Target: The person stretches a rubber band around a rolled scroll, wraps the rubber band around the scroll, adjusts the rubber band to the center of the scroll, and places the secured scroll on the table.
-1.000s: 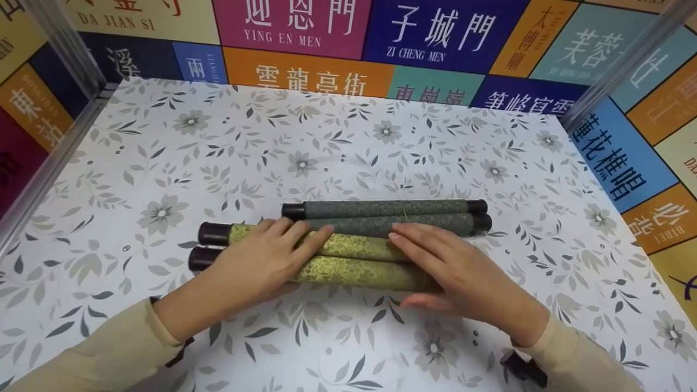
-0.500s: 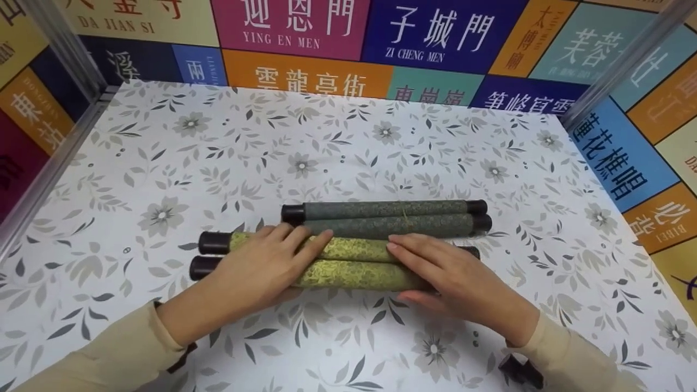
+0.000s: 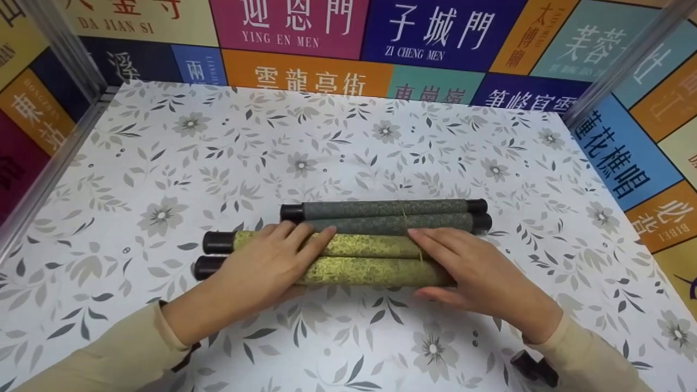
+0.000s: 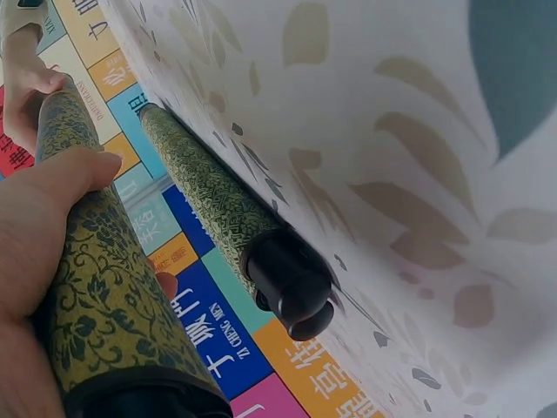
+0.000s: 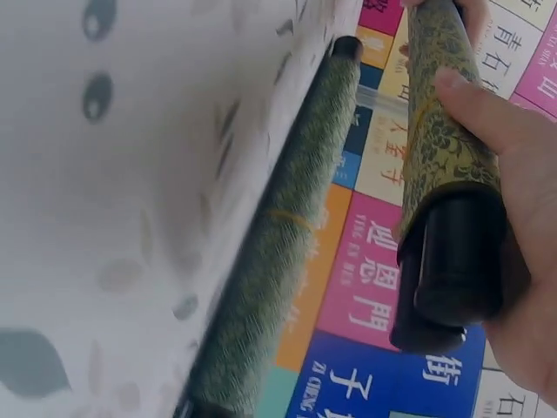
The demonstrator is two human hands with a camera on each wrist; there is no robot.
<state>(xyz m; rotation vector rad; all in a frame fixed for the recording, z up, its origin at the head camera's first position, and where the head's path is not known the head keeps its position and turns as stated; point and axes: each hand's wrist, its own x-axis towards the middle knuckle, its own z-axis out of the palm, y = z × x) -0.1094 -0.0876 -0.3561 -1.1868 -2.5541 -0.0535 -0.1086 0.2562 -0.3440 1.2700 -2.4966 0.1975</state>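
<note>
A yellow-green brocade scroll (image 3: 375,267), rolled from both ends into two parallel rolls with black end knobs, lies crosswise between my hands. My left hand (image 3: 267,256) grips its left part from above, the thumb (image 4: 74,174) pressed along the near roll in the left wrist view. Over the right end curls my right hand (image 3: 479,267), its thumb (image 5: 474,104) on the fabric. A thin cord (image 3: 420,253) binds the rolls close to the right fingertips. Just beyond sits a grey-green scroll (image 3: 381,209), also double-rolled, black-knobbed and tied; the left fingertips overlap its near left end.
A white tablecloth (image 3: 305,136) with grey flowers and leaves covers the table. Panels (image 3: 305,71) with coloured blocks and large characters stand along the back and sides, joined by clear corner strips (image 3: 615,60). A dark piece (image 3: 535,367) hangs by the right cuff.
The yellow-green scroll first came slightly nearer, then shifted slightly right. My right hand has slid right along it, uncovering the cord. The grey-green scroll stays in place.
</note>
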